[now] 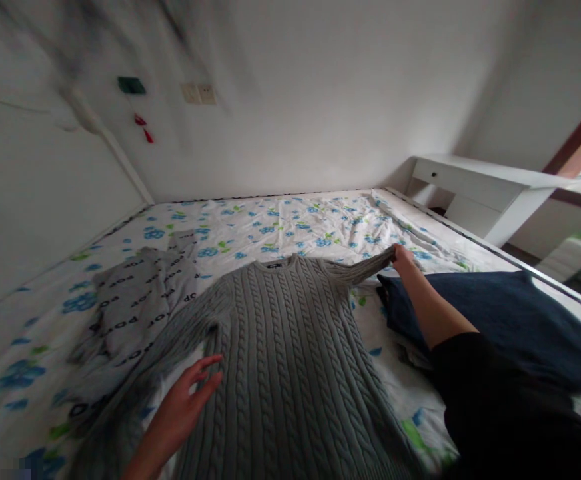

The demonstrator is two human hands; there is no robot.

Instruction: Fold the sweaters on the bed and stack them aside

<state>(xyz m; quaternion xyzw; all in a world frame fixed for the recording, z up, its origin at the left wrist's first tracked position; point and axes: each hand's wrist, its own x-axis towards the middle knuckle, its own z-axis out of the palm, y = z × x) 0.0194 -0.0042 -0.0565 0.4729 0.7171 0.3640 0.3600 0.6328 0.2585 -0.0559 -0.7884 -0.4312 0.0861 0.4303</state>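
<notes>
A grey cable-knit sweater (pixel 290 353) lies spread on the bed with its neckline at the far side. My right hand (pixel 401 255) is closed on the end of the sweater's right-side sleeve and pulls it out taut, away from the body. Over the sweater's left edge, near the underarm, is my left hand (pixel 188 400), fingers apart and holding nothing. The left-side sleeve runs down toward the near left corner, partly behind my left forearm.
A crumpled grey garment with printed letters (pixel 140 293) lies left of the sweater. Folded dark blue clothing (pixel 490 313) is on the right, under my right arm. The floral bedsheet (pixel 280 227) reaches the wall. A white desk (pixel 485 180) stands beyond the bed's right edge.
</notes>
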